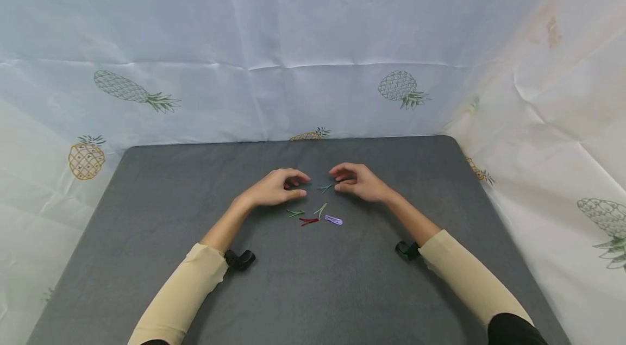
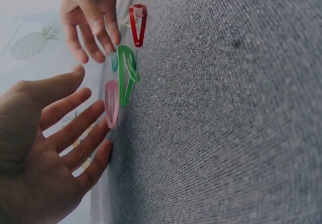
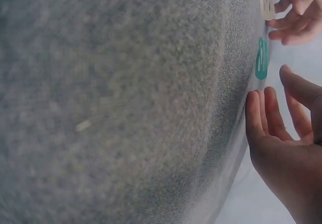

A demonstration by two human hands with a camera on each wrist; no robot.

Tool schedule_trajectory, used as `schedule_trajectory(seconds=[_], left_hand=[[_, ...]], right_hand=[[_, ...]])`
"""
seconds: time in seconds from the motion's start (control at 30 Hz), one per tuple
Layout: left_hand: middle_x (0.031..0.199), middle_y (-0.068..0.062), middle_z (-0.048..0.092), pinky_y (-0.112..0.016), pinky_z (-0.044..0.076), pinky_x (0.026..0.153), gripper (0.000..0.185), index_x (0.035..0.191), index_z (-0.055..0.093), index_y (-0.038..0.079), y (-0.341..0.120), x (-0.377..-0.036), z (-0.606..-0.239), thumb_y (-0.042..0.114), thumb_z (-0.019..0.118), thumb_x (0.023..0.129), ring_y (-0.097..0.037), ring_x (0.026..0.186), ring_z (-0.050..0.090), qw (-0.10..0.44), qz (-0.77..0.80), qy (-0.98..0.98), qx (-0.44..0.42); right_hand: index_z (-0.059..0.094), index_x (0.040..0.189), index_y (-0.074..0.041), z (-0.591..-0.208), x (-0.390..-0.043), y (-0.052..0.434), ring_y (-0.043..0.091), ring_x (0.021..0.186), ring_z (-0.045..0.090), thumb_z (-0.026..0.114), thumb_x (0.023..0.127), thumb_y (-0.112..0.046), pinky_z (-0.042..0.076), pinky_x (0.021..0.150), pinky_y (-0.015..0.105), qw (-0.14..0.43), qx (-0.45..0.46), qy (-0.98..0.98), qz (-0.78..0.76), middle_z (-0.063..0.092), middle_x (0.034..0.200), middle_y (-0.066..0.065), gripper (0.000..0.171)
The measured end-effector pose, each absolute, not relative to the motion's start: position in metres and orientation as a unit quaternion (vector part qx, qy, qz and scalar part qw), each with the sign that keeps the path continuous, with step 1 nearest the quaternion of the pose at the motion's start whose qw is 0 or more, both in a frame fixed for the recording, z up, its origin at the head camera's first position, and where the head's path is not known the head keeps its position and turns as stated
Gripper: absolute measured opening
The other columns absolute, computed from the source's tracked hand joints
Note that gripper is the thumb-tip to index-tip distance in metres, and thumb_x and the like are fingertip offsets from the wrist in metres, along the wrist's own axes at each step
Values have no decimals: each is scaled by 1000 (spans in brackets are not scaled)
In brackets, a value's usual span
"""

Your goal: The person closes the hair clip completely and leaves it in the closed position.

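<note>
Curtained-off spot, rm type unclear: pineapple-print sheets (image 1: pixel 313 24) by grey tbl (image 1: pixel 332 290).

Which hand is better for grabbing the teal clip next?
Probably the right hand: the teal clip lies close to its fingertips. The left hand is farther away, beside the pink clip.

purple clip (image 1: pixel 333 220): chopped by the top edge in both wrist views
teal clip (image 3: pixel 261 60): kinda hidden behind the green clip (image 2: pixel 121 78), left wrist view
pale speck (image 3: pixel 83 126): way too blurry to tell what it is
</note>
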State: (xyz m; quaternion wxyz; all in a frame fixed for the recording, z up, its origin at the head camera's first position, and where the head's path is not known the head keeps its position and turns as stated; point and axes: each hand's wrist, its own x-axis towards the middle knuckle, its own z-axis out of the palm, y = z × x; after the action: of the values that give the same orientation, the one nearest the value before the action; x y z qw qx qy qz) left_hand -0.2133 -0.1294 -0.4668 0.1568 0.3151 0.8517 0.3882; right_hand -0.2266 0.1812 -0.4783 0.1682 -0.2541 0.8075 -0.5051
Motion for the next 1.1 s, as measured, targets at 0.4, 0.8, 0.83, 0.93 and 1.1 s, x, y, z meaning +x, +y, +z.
schedule_trajectory(seconds=[0.4, 0.8, 0.83, 0.93, 1.1], left_hand=[[140, -16, 73, -49, 56, 109, 39, 140, 70, 3, -118, -217, -473, 20, 73, 105, -31, 125, 70, 170, 390, 847, 319], [132, -15, 77, -46, 56, 104, 34, 134, 75, 4, -112, -223, -480, 19, 75, 104, -28, 117, 70, 171, 410, 848, 289], [130, -15, 78, -45, 56, 103, 33, 134, 76, 4, -110, -223, -480, 19, 75, 104, -27, 115, 70, 170, 409, 849, 287], [128, -13, 79, -40, 56, 100, 32, 132, 76, 5, -107, -224, -481, 19, 76, 103, -24, 112, 69, 171, 406, 851, 285], [124, -12, 80, -33, 55, 96, 28, 128, 79, 6, -101, -223, -479, 18, 77, 102, -19, 106, 69, 171, 403, 855, 278]], right_hand=[[67, 137, 8, -480, -229, 179, 45, 125, 69, 75, 99, 3, 60, 103, 31, 174, -257, 803, -509, 68, 140, 29, 40], [71, 133, 7, -484, -234, 179, 44, 120, 72, 75, 100, 3, 60, 98, 25, 174, -251, 810, -501, 72, 135, 29, 34], [72, 133, 7, -484, -234, 179, 44, 120, 72, 75, 100, 2, 60, 97, 24, 175, -249, 812, -499, 72, 135, 29, 33], [73, 132, 6, -485, -236, 179, 42, 119, 73, 75, 100, 1, 59, 95, 22, 175, -244, 817, -493, 74, 133, 28, 32], [75, 129, 6, -486, -238, 179, 36, 113, 76, 77, 99, -1, 60, 91, 21, 176, -242, 820, -488, 76, 127, 27, 31]])
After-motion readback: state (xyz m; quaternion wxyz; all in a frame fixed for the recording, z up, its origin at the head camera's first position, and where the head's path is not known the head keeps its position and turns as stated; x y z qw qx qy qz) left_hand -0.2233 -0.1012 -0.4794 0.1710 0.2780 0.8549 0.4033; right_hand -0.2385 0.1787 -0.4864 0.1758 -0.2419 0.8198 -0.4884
